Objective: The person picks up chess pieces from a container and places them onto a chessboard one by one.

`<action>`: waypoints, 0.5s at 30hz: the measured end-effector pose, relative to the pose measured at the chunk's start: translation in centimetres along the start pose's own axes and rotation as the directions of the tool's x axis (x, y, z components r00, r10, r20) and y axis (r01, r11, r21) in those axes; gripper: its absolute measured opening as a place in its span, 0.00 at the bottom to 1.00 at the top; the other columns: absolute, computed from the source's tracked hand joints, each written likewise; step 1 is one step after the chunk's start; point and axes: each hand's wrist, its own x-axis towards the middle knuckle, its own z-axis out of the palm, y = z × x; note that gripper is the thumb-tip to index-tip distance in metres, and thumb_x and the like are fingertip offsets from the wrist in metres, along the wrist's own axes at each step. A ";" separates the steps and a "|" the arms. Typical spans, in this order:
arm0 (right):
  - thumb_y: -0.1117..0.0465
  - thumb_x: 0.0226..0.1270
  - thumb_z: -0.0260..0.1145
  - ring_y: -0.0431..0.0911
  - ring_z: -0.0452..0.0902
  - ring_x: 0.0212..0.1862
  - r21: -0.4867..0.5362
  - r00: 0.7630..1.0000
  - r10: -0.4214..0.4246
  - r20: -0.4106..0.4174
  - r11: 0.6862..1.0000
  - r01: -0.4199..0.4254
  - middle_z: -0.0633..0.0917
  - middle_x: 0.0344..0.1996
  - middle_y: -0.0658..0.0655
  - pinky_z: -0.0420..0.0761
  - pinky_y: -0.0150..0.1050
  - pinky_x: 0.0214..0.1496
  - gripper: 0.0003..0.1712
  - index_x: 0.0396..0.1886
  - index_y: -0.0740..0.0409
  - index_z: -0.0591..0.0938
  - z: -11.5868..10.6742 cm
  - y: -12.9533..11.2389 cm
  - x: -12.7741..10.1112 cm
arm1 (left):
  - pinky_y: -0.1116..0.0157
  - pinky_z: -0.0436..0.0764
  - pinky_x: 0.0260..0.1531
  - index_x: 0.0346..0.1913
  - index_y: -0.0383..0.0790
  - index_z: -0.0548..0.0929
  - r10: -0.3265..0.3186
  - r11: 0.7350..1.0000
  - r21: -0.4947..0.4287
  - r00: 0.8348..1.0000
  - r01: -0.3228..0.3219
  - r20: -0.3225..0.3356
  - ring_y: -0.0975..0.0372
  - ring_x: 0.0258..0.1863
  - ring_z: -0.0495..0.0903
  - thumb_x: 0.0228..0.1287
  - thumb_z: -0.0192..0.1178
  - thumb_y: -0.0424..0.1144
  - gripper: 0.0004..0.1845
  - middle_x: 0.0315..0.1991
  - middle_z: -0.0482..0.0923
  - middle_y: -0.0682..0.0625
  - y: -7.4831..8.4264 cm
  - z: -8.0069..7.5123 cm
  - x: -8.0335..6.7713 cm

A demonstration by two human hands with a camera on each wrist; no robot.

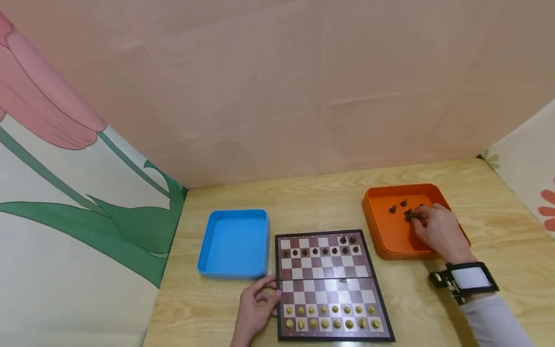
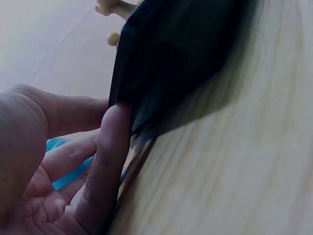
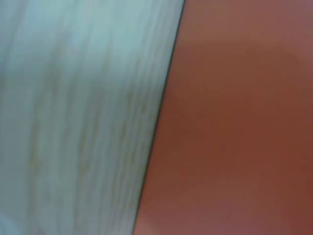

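Note:
A small folding chessboard (image 1: pixel 329 284) lies near the table's front edge. Light pieces (image 1: pixel 331 317) fill its two near rows, and dark pieces (image 1: pixel 323 250) stand in its far rows. My left hand (image 1: pixel 269 294) rests at the board's left edge, holding nothing. In the left wrist view one finger (image 2: pixel 110 147) lies along the dark board edge (image 2: pixel 176 58). My right hand (image 1: pixel 418 218) reaches into the orange tray (image 1: pixel 381 236). Its curled fingertips pinch one of the loose dark pieces (image 1: pixel 398 207) clustered there.
An empty blue tray (image 1: pixel 234 243) stands left of the board, close to my left hand. A pink wall closes the back of the wooden table (image 1: pixel 312 197), and patterned panels stand on both sides. The right wrist view is blurred, showing only the orange tray (image 3: pixel 234 122) and the table (image 3: pixel 73 122).

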 end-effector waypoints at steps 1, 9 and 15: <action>0.70 0.56 0.74 0.59 0.80 0.33 0.002 1.000 0.000 0.001 1.000 0.000 0.85 0.33 0.71 0.81 0.45 0.26 0.11 0.38 0.73 0.89 0.0 0.0 0.0 | 0.60 0.93 0.25 0.67 0.36 0.84 0.000 1.000 0.002 1.000 0.000 -0.001 0.63 0.28 0.84 0.67 0.73 0.32 0.26 0.52 0.83 0.41 0.0 0.0 0.0; 0.71 0.55 0.74 0.54 0.77 0.31 0.038 0.999 0.029 0.022 0.999 -0.030 0.83 0.31 0.66 0.72 0.34 0.25 0.11 0.39 0.69 0.87 -0.2 0.0 -0.1 | 0.60 0.93 0.25 0.66 0.36 0.84 -0.004 1.000 0.001 1.000 0.004 0.000 0.64 0.28 0.84 0.66 0.74 0.33 0.26 0.51 0.83 0.42 -0.1 0.1 0.1; 0.69 0.57 0.74 0.53 0.80 0.30 0.074 0.992 0.119 0.046 0.990 -0.122 0.86 0.30 0.67 0.72 0.32 0.24 0.12 0.40 0.68 0.85 -0.4 -0.1 -0.2 | 0.60 0.93 0.25 0.66 0.37 0.84 -0.012 1.000 0.007 1.000 0.012 0.000 0.64 0.28 0.84 0.67 0.74 0.33 0.25 0.51 0.83 0.42 -0.1 0.0 0.1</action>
